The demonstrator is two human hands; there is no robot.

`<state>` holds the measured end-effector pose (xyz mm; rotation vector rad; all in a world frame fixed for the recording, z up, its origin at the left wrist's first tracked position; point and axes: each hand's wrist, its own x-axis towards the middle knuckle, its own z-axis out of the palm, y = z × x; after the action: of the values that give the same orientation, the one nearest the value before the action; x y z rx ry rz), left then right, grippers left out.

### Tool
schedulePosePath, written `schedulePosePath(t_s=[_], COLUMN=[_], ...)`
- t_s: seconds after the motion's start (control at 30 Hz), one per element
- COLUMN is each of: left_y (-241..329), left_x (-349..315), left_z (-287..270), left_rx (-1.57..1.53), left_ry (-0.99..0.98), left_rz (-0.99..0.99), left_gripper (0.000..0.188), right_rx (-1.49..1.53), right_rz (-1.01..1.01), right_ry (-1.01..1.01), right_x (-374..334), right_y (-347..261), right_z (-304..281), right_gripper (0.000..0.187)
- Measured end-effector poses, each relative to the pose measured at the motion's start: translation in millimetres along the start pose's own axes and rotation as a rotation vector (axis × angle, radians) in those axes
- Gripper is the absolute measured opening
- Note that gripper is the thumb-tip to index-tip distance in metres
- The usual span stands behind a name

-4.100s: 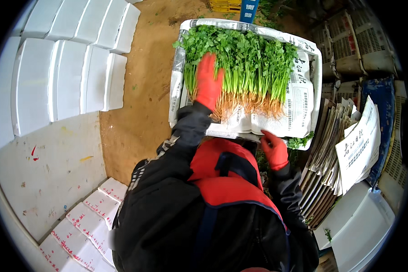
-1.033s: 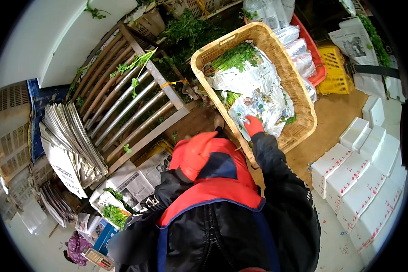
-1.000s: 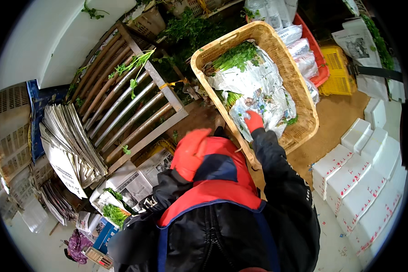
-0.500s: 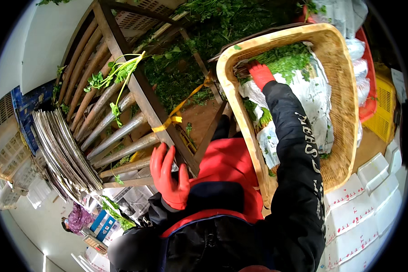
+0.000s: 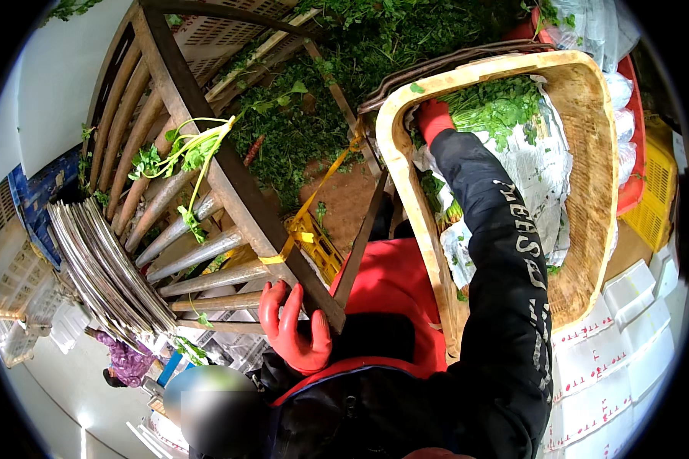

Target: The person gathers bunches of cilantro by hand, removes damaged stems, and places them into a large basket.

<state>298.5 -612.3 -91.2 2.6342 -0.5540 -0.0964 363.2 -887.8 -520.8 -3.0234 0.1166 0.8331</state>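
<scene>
My right hand, in a red glove, reaches into the far left corner of a pale yellow-brown basket. It is at the stem ends of a bunch of leafy green herbs, and its fingertips are hidden, so I cannot tell its grip. White paper sheeting lies in the basket under the greens. More green stems show beside my right sleeve. My left hand, also red-gloved, is open with fingers apart and nothing in it, close to the near corner of a rusty metal frame.
Loose stems with leaves hang over the frame's bars. Greens cover the floor beyond. A yellow strap is tied to the frame. White boxes and a red tub stand right. A person in purple is lower left.
My right hand has shifted deeper against the basket's far left side, hiding its fingers. The left hand stays open by the frame. The whole view has shifted slightly.
</scene>
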Motion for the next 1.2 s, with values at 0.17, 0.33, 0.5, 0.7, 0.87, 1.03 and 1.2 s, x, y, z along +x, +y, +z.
schedulePosePath(t_s=[0.17, 0.33, 0.5, 0.7, 0.87, 1.03, 1.2], left_y=[-3.1, -3.2, -0.8, -1.9, -2.8, -4.3, -3.5], left_x=[-1.3, 1.0, 6.1, 5.4, 5.9, 5.2, 5.7], left_z=[-1.9, -4.3, -10.3, -9.4, -7.1, -5.2, -9.4], left_rx=[0.029, -0.004, -0.034, -0.012, -0.006, -0.006, -0.011], left_ry=[-0.013, -0.059, -0.073, -0.08, -0.05, -0.052, -0.079], left_rz=[0.042, 0.034, 0.021, 0.02, 0.033, 0.054, 0.045], left_gripper=[0.041, 0.041, 0.044, 0.042, 0.04, 0.042, 0.044], right_rx=[-0.154, -0.187, 0.079, 0.05, 0.387, 0.135, 0.215], right_rz=[0.106, 0.168, 0.124, -0.288, -0.576, -0.34, -0.244], right_ry=[-0.246, -0.158, 0.19, 0.217, 0.55, 0.211, 0.351], right_x=[21.8, 39.5, 20.4, -85.4, -105.8, -95.4, -104.0], right_y=[-15.2, -21.4, -13.9, 38.7, 65.4, 36.9, 52.1], right_z=[3.1, 40.4, 28.8, -57.0, -77.2, -59.7, -75.3], right_gripper=[0.034, 0.04, 0.035, 0.018, 0.021, 0.013, 0.009])
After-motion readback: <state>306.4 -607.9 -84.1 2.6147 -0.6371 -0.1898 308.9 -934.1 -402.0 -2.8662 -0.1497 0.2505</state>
